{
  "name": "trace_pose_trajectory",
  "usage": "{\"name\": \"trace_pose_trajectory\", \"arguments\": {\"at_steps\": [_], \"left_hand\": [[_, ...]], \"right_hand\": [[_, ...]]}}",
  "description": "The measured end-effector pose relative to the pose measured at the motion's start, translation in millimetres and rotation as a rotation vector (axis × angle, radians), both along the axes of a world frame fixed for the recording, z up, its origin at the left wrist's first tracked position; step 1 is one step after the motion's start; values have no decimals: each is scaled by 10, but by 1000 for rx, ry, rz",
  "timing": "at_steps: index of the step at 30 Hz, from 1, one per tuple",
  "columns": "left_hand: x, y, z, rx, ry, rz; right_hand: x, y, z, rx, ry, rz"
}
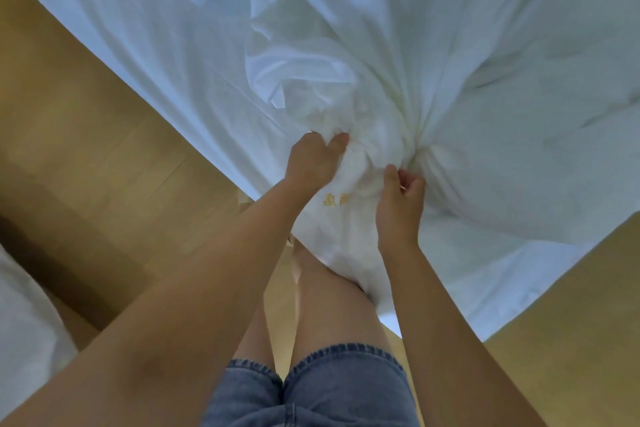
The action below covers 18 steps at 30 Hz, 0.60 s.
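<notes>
We are bunching a white sheet [363, 62] at the bed [104, 17] corner. Our left hand [317, 158] is gripping a gathered fold, fingers curled tight into it; our right hand [401, 204] is pinching the cloth just beside it. The sheet is lying rumpled across the bed, its corner hanging against our knee above the wooden floor [104, 166].
</notes>
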State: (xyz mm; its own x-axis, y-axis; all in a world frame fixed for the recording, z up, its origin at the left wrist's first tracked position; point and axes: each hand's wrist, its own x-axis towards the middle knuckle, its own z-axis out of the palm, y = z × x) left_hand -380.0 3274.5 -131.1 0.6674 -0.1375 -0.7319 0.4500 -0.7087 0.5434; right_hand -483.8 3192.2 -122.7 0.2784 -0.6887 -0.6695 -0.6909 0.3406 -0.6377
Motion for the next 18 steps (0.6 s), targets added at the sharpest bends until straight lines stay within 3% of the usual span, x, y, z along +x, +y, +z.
{"name": "trace_pose_trajectory", "arguments": {"at_steps": [3,6,14,18], "left_hand": [[-113,37,196,-146,-10,171],[-277,114,455,-256,-9,348],[-714,476,1172,-371,-10,520],[-1002,572,1593,-446,3,685]], "right_hand": [[37,-95,7,6,-47,-34],[126,-153,146,-48,-220,-23],[-53,-144,857,64,-619,246],[-3,-222,1367,90,-625,377]]}}
